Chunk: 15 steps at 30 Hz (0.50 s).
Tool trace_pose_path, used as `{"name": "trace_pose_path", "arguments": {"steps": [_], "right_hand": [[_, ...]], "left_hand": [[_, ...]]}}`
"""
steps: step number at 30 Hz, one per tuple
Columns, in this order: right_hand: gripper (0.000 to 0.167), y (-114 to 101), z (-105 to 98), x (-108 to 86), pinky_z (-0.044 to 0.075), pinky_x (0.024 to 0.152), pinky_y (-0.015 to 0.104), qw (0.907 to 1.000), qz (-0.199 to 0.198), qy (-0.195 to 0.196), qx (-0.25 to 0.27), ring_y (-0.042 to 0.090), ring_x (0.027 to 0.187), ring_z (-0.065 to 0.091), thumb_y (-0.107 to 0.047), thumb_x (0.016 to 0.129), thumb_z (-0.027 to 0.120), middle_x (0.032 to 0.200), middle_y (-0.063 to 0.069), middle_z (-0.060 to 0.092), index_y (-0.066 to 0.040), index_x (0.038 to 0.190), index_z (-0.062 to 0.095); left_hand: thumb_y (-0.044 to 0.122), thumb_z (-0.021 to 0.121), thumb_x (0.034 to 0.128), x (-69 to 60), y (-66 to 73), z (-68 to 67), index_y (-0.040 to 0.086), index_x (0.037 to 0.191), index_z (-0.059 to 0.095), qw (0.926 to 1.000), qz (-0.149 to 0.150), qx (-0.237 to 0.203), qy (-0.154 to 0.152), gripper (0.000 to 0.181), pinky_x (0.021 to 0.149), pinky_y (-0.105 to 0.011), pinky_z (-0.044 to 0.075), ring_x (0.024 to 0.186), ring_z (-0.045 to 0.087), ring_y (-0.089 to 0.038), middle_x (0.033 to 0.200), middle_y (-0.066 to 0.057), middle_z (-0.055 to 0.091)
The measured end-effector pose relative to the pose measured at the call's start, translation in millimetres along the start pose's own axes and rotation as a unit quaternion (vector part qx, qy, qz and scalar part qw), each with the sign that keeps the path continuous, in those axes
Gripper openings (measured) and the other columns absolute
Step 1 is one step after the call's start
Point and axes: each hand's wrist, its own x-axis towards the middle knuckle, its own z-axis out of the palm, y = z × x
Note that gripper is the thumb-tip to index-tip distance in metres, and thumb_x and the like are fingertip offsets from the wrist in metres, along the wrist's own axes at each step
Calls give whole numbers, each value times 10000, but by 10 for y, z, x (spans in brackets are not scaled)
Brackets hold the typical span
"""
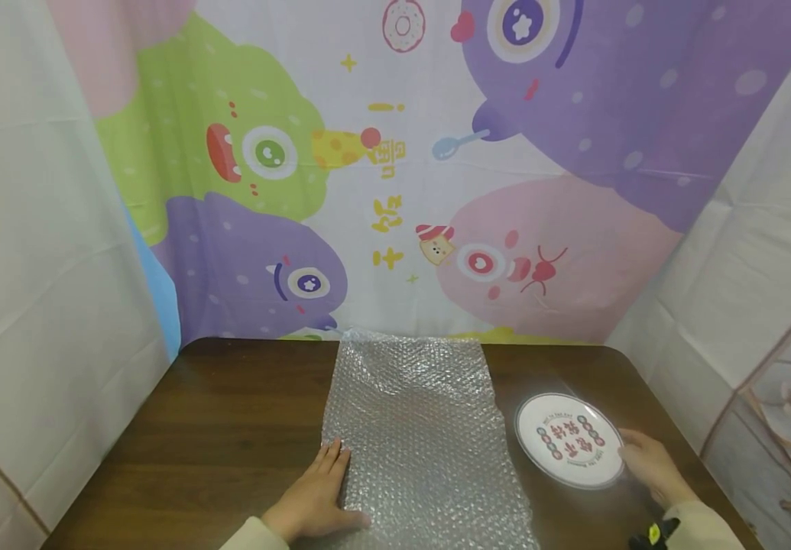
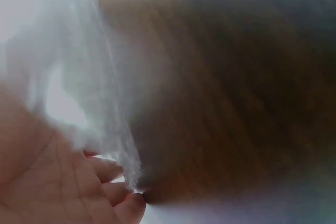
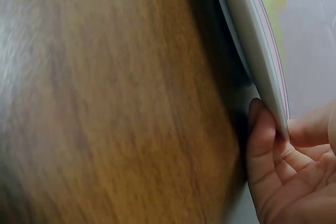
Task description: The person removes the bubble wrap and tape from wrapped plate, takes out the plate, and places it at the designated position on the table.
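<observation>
A sheet of clear bubble wrap lies lengthwise over the middle of the table. My left hand rests on its left edge, fingers stretched forward and thumb out to the right. From the left wrist, the fingers show at the edge of the blurred plastic. On the right side, my right hand pinches the rim of a white round plate with red characters and a thin dark border. In the right wrist view the plate appears edge-on, between thumb and fingers, off the wood.
The dark brown wooden table has rounded far corners. A cartoon-print curtain hangs along the back edge, and pale panels stand at both sides. A black strap with a yellow-green mark is on the right wrist.
</observation>
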Motion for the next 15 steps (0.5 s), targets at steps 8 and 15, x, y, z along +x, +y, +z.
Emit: {"name": "trace_pose_path", "arguments": {"steps": [8, 15], "right_hand": [[591, 14, -1, 3, 502, 900, 556, 9996, 47, 145, -240, 473, 1156, 529, -98, 930, 384, 1407, 408, 365, 146, 1454, 262], [591, -18, 17, -29, 407, 991, 640, 9986, 52, 284, -434, 558, 1261, 398, -103, 911, 412, 1426, 416, 340, 151, 1433, 307]], "left_hand": [[609, 736, 742, 2, 9, -6, -106, 1483, 269, 10000, -22, -63, -2, 1131, 1119, -700, 232, 1456, 127, -542, 1590, -323, 123], [580, 751, 748, -9, 26, -16, -120, 1479, 264, 9999, -31, -167, 10, 1123, 1119, -704, 226, 1454, 110, -551, 1585, -337, 114]]}}
